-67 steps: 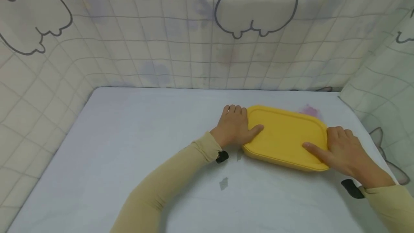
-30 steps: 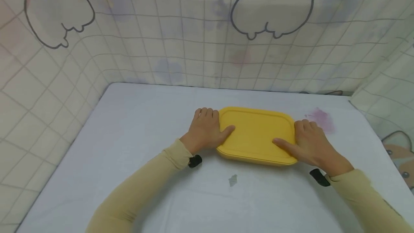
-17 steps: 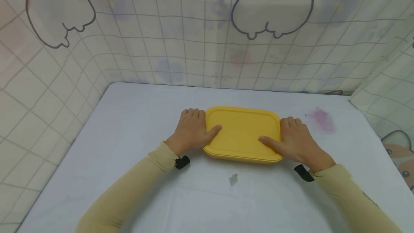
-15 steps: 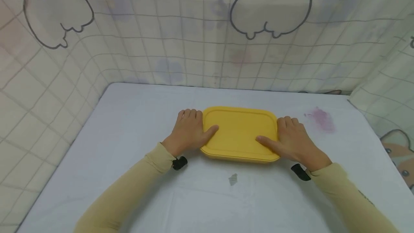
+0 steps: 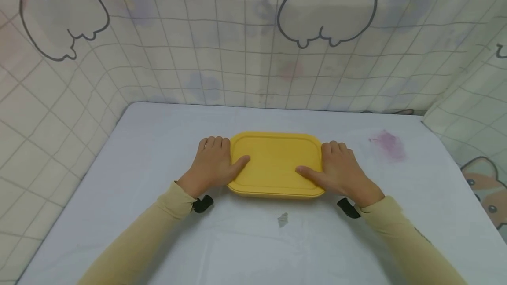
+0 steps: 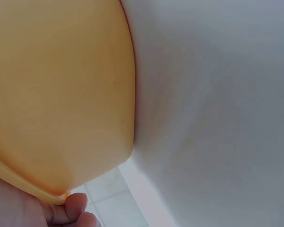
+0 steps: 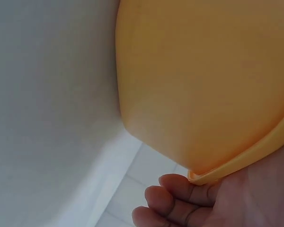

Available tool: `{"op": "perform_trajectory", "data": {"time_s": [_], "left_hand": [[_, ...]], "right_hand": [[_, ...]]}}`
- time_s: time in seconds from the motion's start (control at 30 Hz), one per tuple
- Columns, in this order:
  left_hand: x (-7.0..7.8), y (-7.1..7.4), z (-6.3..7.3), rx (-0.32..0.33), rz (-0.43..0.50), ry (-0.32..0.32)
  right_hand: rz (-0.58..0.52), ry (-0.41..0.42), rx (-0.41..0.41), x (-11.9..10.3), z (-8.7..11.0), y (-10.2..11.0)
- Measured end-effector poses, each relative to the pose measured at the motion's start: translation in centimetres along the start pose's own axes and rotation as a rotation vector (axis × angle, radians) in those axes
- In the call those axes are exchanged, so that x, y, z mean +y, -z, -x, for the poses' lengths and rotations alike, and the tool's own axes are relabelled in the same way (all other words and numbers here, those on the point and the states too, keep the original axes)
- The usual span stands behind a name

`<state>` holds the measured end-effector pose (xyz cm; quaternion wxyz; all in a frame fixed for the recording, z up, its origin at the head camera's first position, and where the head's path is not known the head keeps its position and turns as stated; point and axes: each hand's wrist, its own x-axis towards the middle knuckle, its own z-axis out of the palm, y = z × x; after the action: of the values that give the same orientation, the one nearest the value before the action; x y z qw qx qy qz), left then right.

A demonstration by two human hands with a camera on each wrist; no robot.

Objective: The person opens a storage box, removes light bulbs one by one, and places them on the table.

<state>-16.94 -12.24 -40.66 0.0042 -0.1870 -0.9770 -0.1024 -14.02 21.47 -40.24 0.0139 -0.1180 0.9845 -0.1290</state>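
Note:
A yellow lidded plastic box (image 5: 276, 164) sits on the white table, its long side facing me and its lid in place. My left hand (image 5: 212, 162) grips the box's left end, thumb on top of the lid and fingers at the side. At the opposite end my right hand (image 5: 342, 168) holds it the same way. In the left wrist view, fingertips (image 6: 76, 204) curl beneath the rim beside the smooth box wall (image 6: 61, 94). The right wrist view shows fingers (image 7: 159, 198) under the rim too. What the box contains is hidden.
The white table (image 5: 158, 135) bears a pink stain (image 5: 390, 145) at the right and a small grey patch (image 5: 283, 220) in front of the box. Gridded cloth curtains (image 5: 245, 56) with cartoon animals enclose the back and both sides.
Both hands have moved the yellow box leftward from the table's right side to near the middle. Its slant has straightened out. The grip at both ends looks the same throughout.

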Motion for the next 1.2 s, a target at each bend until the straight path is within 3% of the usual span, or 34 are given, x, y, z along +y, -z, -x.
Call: {"op": "perform_trajectory", "data": {"time_s": [0.7,1.2], "left_hand": [[-3.1,0.8,1.5,0.0,0.016,0.025],[-3.4,0.4,1.3,-0.005,0.038,-0.016]], "right_hand": [[0.009,0.02,0.027,-2.9,-1.3,-1.3],[0.016,0.005,0.026,-3.5,-0.2,-1.3]]}}
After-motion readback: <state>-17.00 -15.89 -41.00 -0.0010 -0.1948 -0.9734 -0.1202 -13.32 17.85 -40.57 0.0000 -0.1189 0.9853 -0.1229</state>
